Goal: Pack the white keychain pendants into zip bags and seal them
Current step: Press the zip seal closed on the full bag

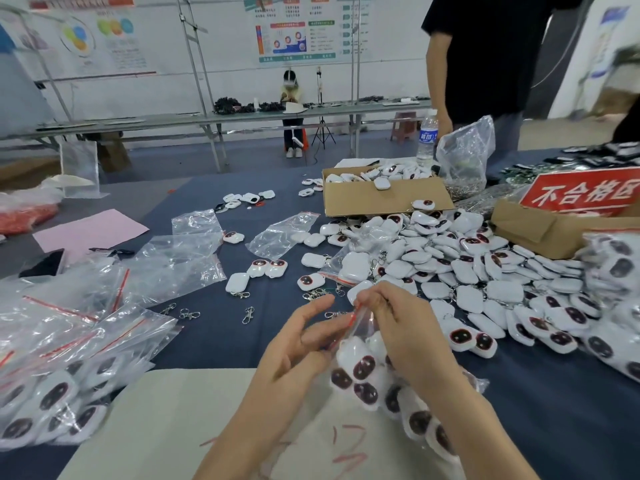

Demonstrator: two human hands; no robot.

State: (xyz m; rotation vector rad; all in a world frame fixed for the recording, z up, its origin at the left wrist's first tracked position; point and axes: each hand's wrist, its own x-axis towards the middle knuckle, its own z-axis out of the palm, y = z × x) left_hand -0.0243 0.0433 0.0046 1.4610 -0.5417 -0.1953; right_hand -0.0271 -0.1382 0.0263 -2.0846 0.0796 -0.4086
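Nearest, the right hand (405,327) pinches the red zip strip of a filled bag (360,370) at lower centre, likely to press it closed. The left hand (294,344), fingers straight, steadies its side. Loose pendants (467,268) are heaped at middle right.

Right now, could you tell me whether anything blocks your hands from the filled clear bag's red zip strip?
Nothing visible does: the right hand pinches the red zip strip, and the left hand touches the clear plastic zip bag below it.
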